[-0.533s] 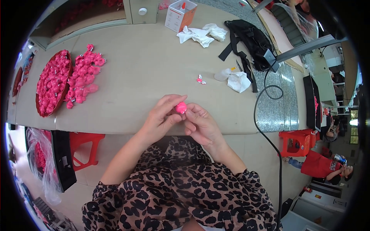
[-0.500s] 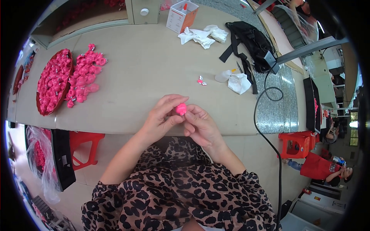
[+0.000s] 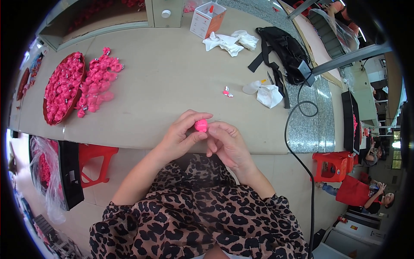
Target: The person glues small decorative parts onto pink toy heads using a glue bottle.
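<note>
A small rounded pink plastic piece (image 3: 201, 125) is gripped between the thumb and fingers of my left hand (image 3: 180, 134), just over the table's near edge. Pinched together at the right side of that piece are the thumb and forefinger of my right hand (image 3: 227, 142); whatever lies between those fingertips is too small to make out. Beyond my hands, a few tiny pink and silvery-white parts (image 3: 227, 92) lie on the table. To the left stands a red-brown basket (image 3: 81, 96) heaped with similar pink pieces, with a loose pile (image 3: 99, 80) beside it.
White crumpled tissues (image 3: 223, 43), an open box (image 3: 208, 21) and a black bag (image 3: 282, 49) with straps lie at the back. A small translucent bottle (image 3: 251, 87) rests by another tissue (image 3: 269, 96). A black cable (image 3: 297, 154) hangs at right. Red stools (image 3: 330, 167) flank the table.
Both hands stay in nearly the same place with the pink piece. It looks slightly turned, and my right fingertips have shifted a little. The whole view has moved slightly.
</note>
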Demonstrator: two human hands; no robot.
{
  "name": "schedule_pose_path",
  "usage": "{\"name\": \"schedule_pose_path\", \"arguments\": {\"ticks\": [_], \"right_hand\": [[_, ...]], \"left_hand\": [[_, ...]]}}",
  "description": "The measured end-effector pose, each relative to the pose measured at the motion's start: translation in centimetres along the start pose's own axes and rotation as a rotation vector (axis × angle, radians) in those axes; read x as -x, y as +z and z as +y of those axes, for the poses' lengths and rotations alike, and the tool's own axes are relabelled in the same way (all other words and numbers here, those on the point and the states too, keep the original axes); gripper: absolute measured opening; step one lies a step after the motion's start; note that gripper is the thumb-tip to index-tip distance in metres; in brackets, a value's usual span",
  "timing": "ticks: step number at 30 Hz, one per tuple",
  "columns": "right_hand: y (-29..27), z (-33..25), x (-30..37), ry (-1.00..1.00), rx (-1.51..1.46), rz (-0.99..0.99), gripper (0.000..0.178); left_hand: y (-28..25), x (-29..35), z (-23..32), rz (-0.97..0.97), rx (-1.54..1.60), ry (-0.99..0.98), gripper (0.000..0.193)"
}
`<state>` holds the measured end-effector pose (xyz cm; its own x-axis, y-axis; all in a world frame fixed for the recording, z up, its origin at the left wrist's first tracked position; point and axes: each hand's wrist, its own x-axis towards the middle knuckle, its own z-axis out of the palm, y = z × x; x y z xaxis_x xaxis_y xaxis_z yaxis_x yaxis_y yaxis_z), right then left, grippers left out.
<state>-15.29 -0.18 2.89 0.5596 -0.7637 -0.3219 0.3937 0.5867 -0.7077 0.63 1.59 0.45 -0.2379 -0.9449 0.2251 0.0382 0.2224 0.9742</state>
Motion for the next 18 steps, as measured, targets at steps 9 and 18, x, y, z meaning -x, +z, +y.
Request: {"name": "schedule_pose_path", "arguments": {"ticks": [9,18], "right_hand": [[-0.17,0.37,-0.15,0.028,0.002,0.025,0.015],[-0.02,0.39,-0.26,0.058,-0.007,0.074,0.015]], "left_hand": [[0.31,0.10,0.11,0.040,-0.188,0.023,0.031],[0.57,0.00,0.15,0.084,-0.305,0.028,0.024]]}}
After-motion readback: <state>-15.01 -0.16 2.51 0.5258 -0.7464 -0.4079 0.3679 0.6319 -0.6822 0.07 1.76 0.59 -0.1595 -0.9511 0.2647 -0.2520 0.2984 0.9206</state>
